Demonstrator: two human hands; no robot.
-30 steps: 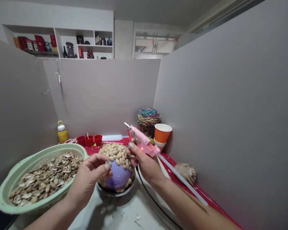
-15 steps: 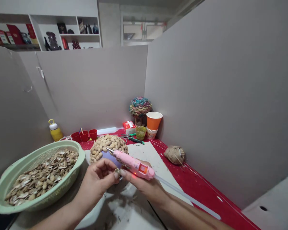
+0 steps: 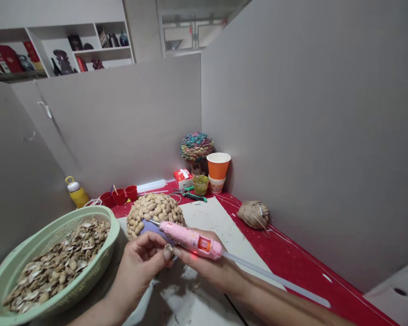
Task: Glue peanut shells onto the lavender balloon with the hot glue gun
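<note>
One shell (image 3: 168,248) pinched in left hand (image 3: 139,265), glue gun (image 3: 185,235) gripped in right hand (image 3: 218,271): hold nozzle (image 3: 154,222) clear of fingertips (image 3: 167,255).

Lower centre: left hand (image 3: 149,258) pinches a small piece of peanut shell (image 3: 168,249) between thumb and fingers; right hand (image 3: 204,258) holds a pink glue gun (image 3: 187,236), nozzle toward upper left, in front of a purple ball (image 3: 154,228) partly covered in peanut shells (image 3: 156,208). Lower left, green basket (image 3: 114,226) of shells; mid-frame, behind the ball, three red cups (image 3: 119,196), green-handled pliers (image 3: 196,197) and an orange cup (image 3: 218,168). Right of centre, twine ball (image 3: 254,214) on the table's red cover (image 3: 292,262).
</note>
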